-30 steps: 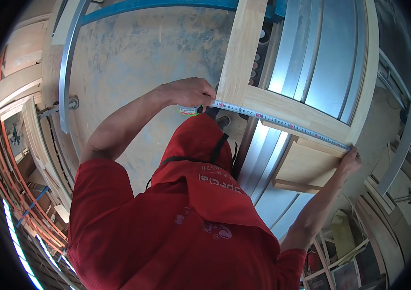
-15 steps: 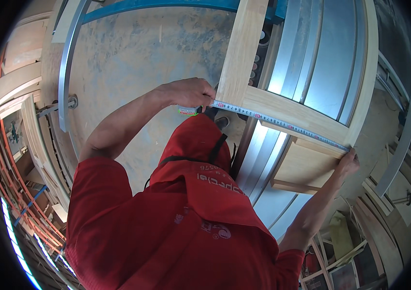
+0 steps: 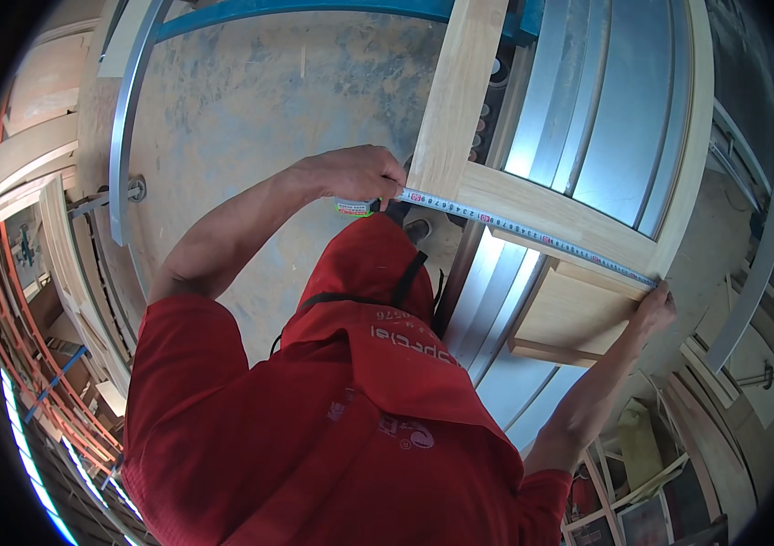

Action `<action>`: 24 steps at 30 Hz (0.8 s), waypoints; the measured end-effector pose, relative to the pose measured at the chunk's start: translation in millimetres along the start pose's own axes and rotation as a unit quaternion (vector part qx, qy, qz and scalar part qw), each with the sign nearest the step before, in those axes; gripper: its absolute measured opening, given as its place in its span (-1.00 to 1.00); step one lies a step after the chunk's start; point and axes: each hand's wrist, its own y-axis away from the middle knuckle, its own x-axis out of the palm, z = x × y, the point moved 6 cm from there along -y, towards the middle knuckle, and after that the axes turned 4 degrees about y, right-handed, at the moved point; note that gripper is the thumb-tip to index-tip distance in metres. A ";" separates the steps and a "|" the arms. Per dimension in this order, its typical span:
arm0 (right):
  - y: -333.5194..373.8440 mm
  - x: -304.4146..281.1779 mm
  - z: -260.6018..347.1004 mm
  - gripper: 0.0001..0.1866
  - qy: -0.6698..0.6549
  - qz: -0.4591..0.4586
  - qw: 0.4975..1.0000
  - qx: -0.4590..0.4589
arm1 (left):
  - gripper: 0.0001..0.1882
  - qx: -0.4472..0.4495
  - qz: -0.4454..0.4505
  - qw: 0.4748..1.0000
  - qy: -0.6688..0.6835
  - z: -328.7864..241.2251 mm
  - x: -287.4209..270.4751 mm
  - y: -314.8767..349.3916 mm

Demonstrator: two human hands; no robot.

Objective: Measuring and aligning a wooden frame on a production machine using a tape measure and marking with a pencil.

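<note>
metal table [image 3: 555, 118] bears boards [image 3: 573, 311] beside a wooden frame [image 3: 546, 207], left grip [image 3: 359, 171] holding tape measure [image 3: 487, 218], right grip [image 3: 652, 308] its end.

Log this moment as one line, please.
left hand: holding tape measure | blade: extended along near end of wooden frame | right hand: at blade's far end | frame: over metal surface

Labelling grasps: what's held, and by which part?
A tape measure: the left hand holds it at the case, the right hand at the far end of its drawn-out blade.
</note>
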 end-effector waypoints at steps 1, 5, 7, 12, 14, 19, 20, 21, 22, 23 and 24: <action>0.4 0.0 -0.5 -0.48 0.009 0.004 1.000 -0.001 | -0.78 -0.002 0.000 1.000 -0.003 0.3 -0.2 0.9; 1.6 -1.6 -5.8 -0.46 0.029 0.007 1.000 0.000 | -0.78 -0.004 0.003 1.000 -0.003 0.4 0.2 3.1; 3.1 -3.3 -7.9 -0.51 0.031 -0.003 0.999 0.011 | -0.78 -0.004 0.009 1.000 0.005 1.0 1.2 4.6; 10.1 -4.6 -4.9 -0.51 0.011 -0.011 1.000 0.004 | -0.78 -0.004 0.005 1.000 -0.009 1.5 2.2 9.5; 12.9 -4.7 -1.8 -0.51 0.018 -0.010 1.000 0.009 | -0.78 -0.004 0.004 1.000 -0.013 2.5 1.6 11.4; 19.1 -7.7 4.8 -0.51 0.009 -0.017 1.000 -0.001 | -0.73 0.004 -0.001 1.000 -0.019 1.3 1.1 14.3; 20.3 -8.1 5.6 -0.51 0.008 -0.016 1.000 -0.002 | -0.73 0.004 -0.002 1.000 -0.018 1.5 0.8 14.8; 21.7 -8.1 6.9 -0.51 0.004 -0.013 1.000 -0.007 | -0.73 0.005 0.000 1.000 -0.024 1.6 0.5 15.2; 22.2 -8.4 6.2 -0.51 0.000 -0.009 1.000 -0.012 | -0.72 0.006 0.002 1.000 -0.029 1.4 0.6 15.4; 22.6 -8.4 5.7 -0.51 -0.004 -0.006 1.000 -0.018 | -0.71 0.008 0.005 0.999 -0.035 0.9 1.0 16.0; 22.7 -8.2 5.1 -0.51 -0.004 -0.006 1.000 -0.018 | -0.71 0.008 0.004 0.999 -0.034 0.4 1.3 16.8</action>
